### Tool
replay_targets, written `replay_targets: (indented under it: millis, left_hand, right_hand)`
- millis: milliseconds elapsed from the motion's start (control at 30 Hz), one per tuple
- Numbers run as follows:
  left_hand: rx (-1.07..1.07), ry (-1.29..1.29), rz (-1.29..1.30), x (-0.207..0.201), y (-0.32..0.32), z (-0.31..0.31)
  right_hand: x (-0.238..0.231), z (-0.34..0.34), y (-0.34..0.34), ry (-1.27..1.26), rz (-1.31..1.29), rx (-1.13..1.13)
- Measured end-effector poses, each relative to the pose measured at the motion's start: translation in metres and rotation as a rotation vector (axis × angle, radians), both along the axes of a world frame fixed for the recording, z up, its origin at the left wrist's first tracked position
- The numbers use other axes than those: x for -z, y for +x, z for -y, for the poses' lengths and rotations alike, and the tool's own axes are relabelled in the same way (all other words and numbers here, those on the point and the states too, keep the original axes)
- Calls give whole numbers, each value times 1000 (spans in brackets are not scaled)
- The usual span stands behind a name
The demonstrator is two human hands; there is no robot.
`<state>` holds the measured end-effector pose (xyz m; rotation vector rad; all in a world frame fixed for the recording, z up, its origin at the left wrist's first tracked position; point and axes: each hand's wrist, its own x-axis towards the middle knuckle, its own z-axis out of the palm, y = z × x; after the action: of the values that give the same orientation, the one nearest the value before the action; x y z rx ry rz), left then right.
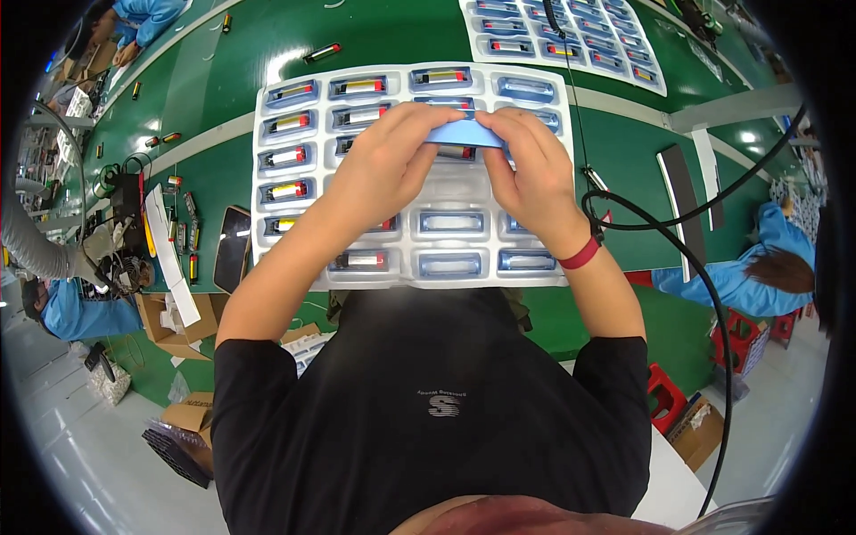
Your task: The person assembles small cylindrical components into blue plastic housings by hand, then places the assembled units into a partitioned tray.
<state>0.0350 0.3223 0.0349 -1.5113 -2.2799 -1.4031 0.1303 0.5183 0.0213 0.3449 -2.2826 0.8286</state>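
Observation:
Between the fingertips of both hands is a light blue, flat-looking piece (468,135), held by its two ends above a white moulded tray (450,187). My left hand (388,153) is closed on its left end, and my right hand (539,165) pinches the right end. The tray has rows of pockets. Many contain a clear blue plastic shell with a battery-like cylinder (360,86) in red, yellow, black or silver. Several pockets at the lower right contain only a blue shell (451,222). The hands hide part of the middle rows.
Another filled tray (655,80) lies at the far right. Loose cylinders (322,53) lie on the green table (241,89). A phone (234,236) is left of my tray. A black cable (727,312) loops at the right. Co-workers in blue sit on both sides.

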Motion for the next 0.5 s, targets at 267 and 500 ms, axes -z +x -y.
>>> replay_targets:
  millis: [267, 500]
  left_hand:
    - [116, 305, 45, 0, 10, 15]
    - [155, 219, -73, 2, 5, 18]
  right_hand:
    - [-18, -7, 14, 344, -497, -69]
    - [-16, -8, 13, 297, -540, -136]
